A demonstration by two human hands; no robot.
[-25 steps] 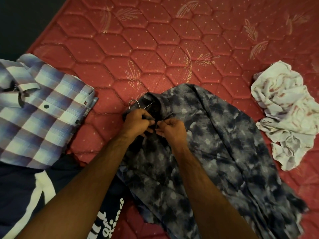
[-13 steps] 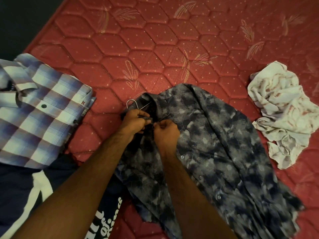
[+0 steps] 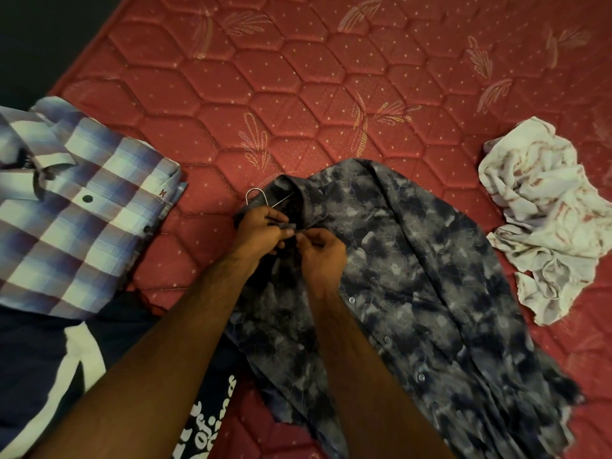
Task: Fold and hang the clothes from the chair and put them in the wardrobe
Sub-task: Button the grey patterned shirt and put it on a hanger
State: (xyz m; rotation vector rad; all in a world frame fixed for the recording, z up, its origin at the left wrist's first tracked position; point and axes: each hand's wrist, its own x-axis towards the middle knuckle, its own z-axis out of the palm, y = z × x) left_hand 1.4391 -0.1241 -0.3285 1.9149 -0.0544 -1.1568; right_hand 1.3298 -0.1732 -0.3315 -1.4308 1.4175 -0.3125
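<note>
Pinching the front edges of a grey shirt point(image 3: 414, 276) just below its collar, both hands met at the middle of a red mattress point(image 3: 298, 77). The left hand point(image 3: 260, 228) had its fingers curled round the cloth on its side, and the right hand point(image 3: 323, 251) nipped the facing edge between thumb and fingertips, the two hands touching. The shirt lay spread flat on the mattress, its buttons running down toward the near edge. A wire hanger point(image 3: 256, 197) showed its hook beside the collar, just above the left hand. A folded plaid shirt point(image 3: 76, 207) lay well off to the left, above a dark printed garment point(image 3: 49, 376). A crumpled white cloth point(image 3: 546, 220) sat apart on the right.
</note>
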